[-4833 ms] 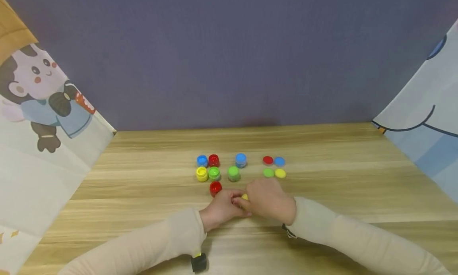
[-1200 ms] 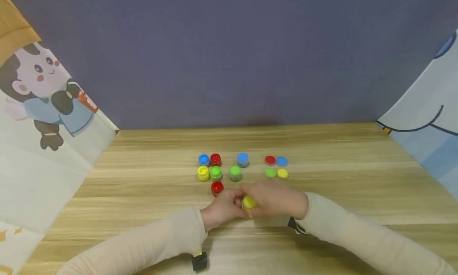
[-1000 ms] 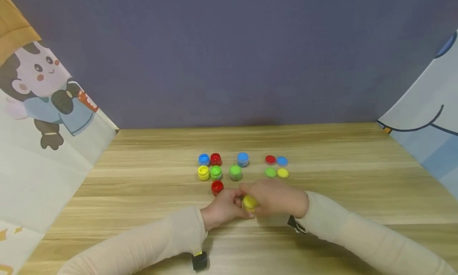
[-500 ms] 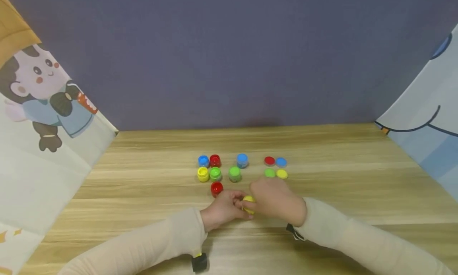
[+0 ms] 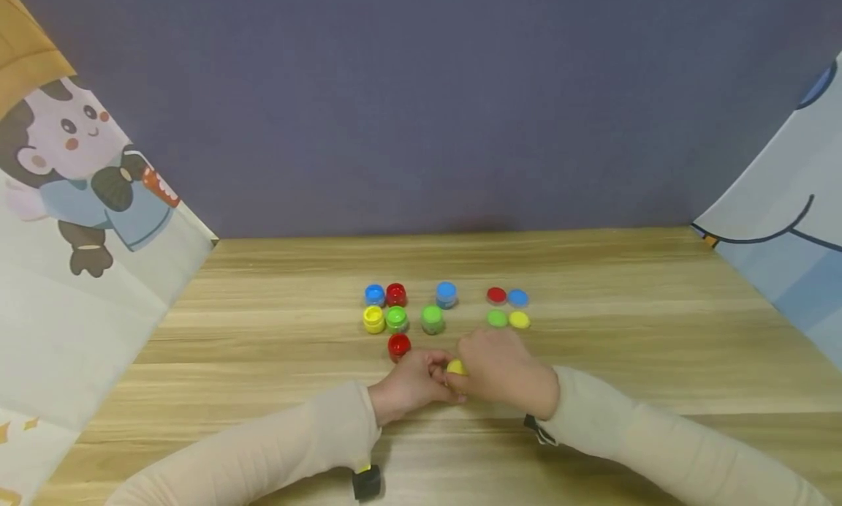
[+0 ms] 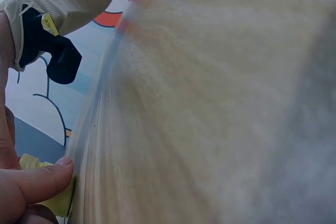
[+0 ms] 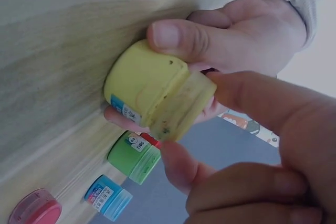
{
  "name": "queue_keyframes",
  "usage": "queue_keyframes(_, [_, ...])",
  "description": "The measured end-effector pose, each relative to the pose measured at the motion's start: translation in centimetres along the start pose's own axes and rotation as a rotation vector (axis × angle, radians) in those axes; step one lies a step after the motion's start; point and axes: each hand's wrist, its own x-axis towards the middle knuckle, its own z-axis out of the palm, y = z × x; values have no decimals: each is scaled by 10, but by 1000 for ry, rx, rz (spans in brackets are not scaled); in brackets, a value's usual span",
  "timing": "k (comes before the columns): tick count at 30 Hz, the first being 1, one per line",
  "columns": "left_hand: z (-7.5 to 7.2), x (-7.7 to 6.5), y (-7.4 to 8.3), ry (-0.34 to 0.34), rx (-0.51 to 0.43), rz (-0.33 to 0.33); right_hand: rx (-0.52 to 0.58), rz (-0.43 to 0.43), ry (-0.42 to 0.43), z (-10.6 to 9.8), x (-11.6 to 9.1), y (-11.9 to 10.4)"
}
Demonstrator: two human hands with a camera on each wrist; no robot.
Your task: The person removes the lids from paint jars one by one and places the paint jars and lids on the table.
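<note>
While the yellow jar [image 7: 142,80] is being gripped by the left hand [image 5: 417,378], its lid [image 7: 184,106] is being pinched by the right hand [image 5: 505,371], square alignment presumably being needed.

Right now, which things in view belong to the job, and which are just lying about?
Seemingly in the job:
yellow jar, held by left hand and right hand

Just lying about:
lidded green jar
lidded blue jar
red jar by the left hand
four jars behind it
four loose lids
</note>
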Motion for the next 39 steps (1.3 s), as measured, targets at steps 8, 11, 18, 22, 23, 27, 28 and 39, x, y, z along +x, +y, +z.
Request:
queue_keyframes(8, [0,0,1,0,8,16,40,-9,-32,-4,1,3])
queue_keyframes(11, [0,-1,0,3,15,20,72,-23,-44,-6,0,4])
queue_keyframes(18, [-1,-1,1,6,22,14,113,-64,-73,-10,0,7])
queue_keyframes(22, [-1,0,1,7,33,21,139,-81,-78,-11,0,9])
queue_keyframes(23, [-1,0,1,6,36,21,142,-91,-80,-11,0,10])
queue_keyframes(27, [-1,-1,1,4,47,23,143,-117,-96,-11,0,11])
queue_keyframes(28, [-1,-1,1,3,48,24,144,-119,-98,-12,0,11])
queue_keyframes(39, [-1,1,0,-15,-15,18,53,16,-47,-7,-1,0])
